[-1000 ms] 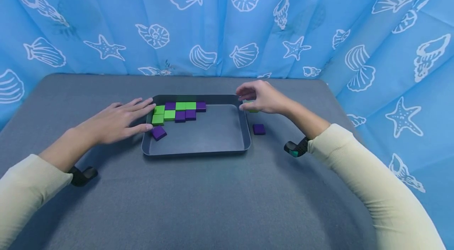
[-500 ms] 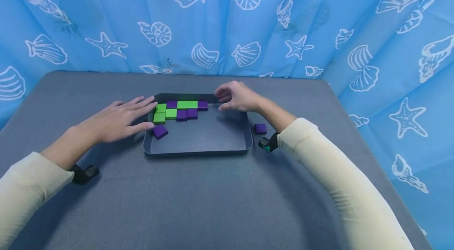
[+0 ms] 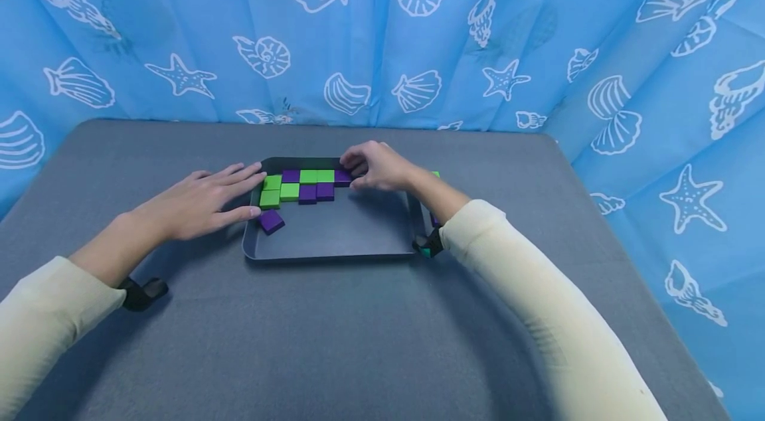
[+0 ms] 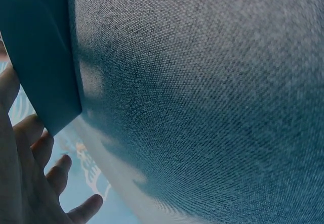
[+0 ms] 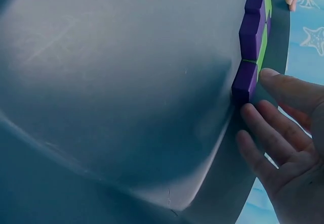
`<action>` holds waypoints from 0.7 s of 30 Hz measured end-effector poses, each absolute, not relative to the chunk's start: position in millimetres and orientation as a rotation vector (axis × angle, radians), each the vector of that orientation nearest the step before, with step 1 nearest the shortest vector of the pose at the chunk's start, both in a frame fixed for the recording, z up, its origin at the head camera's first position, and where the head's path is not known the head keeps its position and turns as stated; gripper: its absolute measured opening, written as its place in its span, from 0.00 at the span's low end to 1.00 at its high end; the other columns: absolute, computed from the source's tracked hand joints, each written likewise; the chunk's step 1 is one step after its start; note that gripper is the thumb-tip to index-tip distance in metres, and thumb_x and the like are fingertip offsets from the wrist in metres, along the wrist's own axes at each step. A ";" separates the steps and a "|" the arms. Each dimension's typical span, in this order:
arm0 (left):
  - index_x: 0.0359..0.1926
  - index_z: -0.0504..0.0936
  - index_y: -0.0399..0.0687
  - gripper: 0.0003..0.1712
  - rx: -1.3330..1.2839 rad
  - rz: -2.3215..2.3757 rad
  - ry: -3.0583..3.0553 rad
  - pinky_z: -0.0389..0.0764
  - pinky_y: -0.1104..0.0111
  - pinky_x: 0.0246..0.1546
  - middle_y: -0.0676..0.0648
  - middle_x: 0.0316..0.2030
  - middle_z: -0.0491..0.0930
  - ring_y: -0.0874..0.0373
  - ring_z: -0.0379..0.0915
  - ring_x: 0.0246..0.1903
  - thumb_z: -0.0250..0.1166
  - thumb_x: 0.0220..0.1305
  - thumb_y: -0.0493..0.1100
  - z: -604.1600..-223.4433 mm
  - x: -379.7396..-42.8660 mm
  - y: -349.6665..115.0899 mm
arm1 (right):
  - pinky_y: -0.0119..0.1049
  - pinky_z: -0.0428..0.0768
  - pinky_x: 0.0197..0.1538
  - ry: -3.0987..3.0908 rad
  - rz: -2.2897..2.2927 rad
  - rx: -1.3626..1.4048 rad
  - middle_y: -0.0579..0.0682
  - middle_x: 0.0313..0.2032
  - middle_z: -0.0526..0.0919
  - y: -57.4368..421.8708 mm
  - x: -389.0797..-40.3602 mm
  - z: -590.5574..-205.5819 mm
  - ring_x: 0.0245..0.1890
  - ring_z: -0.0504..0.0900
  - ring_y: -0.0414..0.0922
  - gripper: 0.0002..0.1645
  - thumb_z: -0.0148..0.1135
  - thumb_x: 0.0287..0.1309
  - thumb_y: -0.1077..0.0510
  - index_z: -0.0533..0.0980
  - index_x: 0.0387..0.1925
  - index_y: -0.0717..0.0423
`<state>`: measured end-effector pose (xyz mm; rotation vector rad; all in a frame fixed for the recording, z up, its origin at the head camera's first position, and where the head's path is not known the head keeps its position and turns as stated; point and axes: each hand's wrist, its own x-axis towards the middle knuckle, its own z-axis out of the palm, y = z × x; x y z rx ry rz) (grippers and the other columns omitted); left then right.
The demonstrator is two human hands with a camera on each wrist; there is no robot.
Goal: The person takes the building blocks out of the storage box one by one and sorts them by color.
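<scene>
My left hand (image 3: 197,205) rests at the left rim of a dark grey baking tray (image 3: 335,255), fingers stretched out. In the left wrist view its fingertips touch the top of the tray wall (image 4: 38,47). My right hand (image 3: 382,168) reaches inside the tray at the right end of the back row. Its thumb and fingertips lie against the end purple tile (image 5: 244,82) in the right wrist view, with fingers loosely spread. Several green tiles (image 3: 270,199) and purple tiles (image 3: 307,194) sit in the back left corner. One purple tile (image 3: 271,222) lies askew near the left hand.
Outside the tray's right wall, a green tile (image 3: 435,174) and a purple tile (image 3: 435,219) lie partly hidden by my right arm. Bare tray floor (image 3: 346,228) shows at the front and right. A blue seashell curtain (image 3: 382,42) hangs behind the grey table (image 3: 287,341).
My right hand has moved left from above the green tile outside the tray to the end of the back row. The left hand has stayed at the left rim.
</scene>
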<state>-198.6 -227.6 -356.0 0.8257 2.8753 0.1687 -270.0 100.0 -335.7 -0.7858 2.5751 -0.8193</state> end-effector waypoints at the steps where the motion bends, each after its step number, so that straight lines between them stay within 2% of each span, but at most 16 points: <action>1: 0.78 0.55 0.50 0.45 0.828 0.170 2.874 0.53 0.32 0.64 0.42 0.77 0.51 0.37 0.46 0.75 0.48 0.71 0.70 -355.9 -198.6 -227.4 | 0.36 0.78 0.59 2.580 -0.816 -0.786 0.57 0.57 0.80 99.5 -270.0 -336.3 0.56 0.81 0.48 0.29 0.71 0.56 0.67 0.75 0.60 0.63; 21: 0.78 0.55 0.50 0.44 0.839 0.171 2.872 0.53 0.32 0.64 0.42 0.77 0.50 0.38 0.45 0.75 0.48 0.72 0.69 -355.7 -197.9 -227.2 | 0.35 0.80 0.54 2.627 -0.775 -0.754 0.58 0.53 0.82 96.3 -269.6 -338.4 0.51 0.83 0.48 0.28 0.72 0.54 0.68 0.76 0.58 0.64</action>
